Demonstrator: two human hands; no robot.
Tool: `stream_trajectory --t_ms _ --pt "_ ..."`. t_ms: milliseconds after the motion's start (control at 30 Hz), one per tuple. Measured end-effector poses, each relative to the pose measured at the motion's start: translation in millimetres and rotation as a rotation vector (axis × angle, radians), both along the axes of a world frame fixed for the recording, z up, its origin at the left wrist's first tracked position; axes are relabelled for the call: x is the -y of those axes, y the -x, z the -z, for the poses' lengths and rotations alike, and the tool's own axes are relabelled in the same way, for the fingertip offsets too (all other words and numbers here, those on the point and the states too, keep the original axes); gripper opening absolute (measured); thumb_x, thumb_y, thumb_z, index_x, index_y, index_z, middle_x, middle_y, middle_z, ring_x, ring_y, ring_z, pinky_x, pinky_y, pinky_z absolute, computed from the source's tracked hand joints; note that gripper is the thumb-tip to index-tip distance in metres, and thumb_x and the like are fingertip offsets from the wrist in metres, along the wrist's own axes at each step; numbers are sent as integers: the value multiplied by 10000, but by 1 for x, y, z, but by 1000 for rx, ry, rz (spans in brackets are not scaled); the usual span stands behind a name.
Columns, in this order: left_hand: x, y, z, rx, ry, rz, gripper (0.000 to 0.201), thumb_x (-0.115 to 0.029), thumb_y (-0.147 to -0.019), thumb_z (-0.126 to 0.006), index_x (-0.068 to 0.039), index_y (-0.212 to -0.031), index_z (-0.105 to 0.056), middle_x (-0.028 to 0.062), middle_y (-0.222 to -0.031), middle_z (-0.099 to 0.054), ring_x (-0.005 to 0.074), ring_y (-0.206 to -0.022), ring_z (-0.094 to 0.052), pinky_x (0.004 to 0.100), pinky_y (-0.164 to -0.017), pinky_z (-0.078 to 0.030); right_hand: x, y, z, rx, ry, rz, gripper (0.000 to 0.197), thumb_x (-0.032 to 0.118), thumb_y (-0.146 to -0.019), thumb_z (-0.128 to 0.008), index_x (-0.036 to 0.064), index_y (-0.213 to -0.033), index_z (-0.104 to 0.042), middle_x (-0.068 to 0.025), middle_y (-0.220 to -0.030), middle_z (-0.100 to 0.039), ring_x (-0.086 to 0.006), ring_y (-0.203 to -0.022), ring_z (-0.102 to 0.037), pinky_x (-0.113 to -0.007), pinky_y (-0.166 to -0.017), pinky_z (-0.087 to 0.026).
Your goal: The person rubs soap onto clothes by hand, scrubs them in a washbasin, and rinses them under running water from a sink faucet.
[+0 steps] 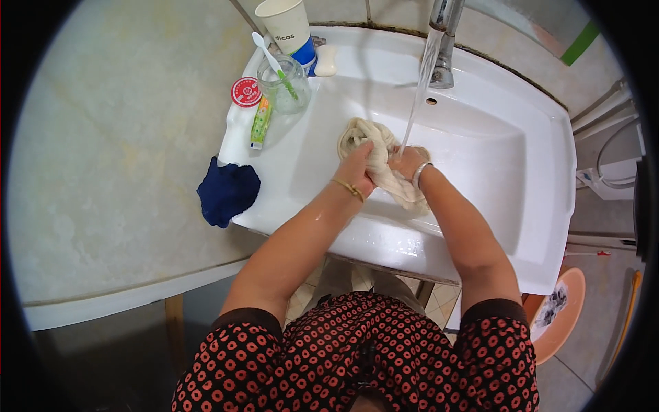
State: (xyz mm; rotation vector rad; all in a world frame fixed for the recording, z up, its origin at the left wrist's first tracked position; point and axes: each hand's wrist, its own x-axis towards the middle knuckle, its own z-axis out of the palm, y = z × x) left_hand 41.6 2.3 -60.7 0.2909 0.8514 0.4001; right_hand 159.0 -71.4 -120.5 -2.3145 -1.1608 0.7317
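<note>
A cream-coloured cloth, wet and bunched, is held between my two hands inside the white sink. My left hand, below a thin yellow bracelet, is closed round the cloth's left part. Closed on its right part is my right hand, with a silver bangle at the wrist. A stream of water runs from the chrome faucet down onto the cloth beside my right hand. Some fingertips are hidden in the folds.
On the sink's left ledge stand a paper cup, a glass jar with a toothbrush, a bar of soap, a red round lid and a green tube. A navy cloth drapes over the left edge. An orange basin sits low at right.
</note>
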Motion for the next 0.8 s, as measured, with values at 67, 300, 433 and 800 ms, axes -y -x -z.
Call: stream_trajectory --t_ms 67,300,433,800 --pt "-8 12 -24 107 48 219 346 -124 -831 -428 -8 -1152 -370 139 -1084 -471 275 -986 -477 408 -852 -408 10 -3 -29 -525 -31 139 382 270 -669 -590 0 -939 -577 -145 -858 -604 -237 -816 -567 -303 -731 -439" --pt "-19 15 -113 255 -342 281 261 -185 -819 -475 -22 -1023 -496 98 -1029 -528 214 -949 -508 352 -861 -395 54 -24 -140 -1232 -514 152 74 89 -740 -534 66 -807 -554 -26 -745 -570 -105 -644 -551 -218 -547 -451" --pt "-17 21 -131 402 -453 275 255 -167 -836 -467 -21 -1045 -460 84 -1025 -520 195 -964 -501 338 -847 -407 52 -5 -160 -1291 -689 125 73 79 -763 -508 61 -833 -521 -32 -781 -565 -117 -659 -556 -234 -584 -473" --pt "15 29 -23 166 -98 560 447 -398 -857 -379 -57 -1143 -417 65 -1067 -516 183 -944 -521 314 -803 -440 48 33 -100 -1294 -525 251 56 162 -729 -553 112 -748 -537 42 -686 -490 -55 -597 -430 -179 -541 -349"
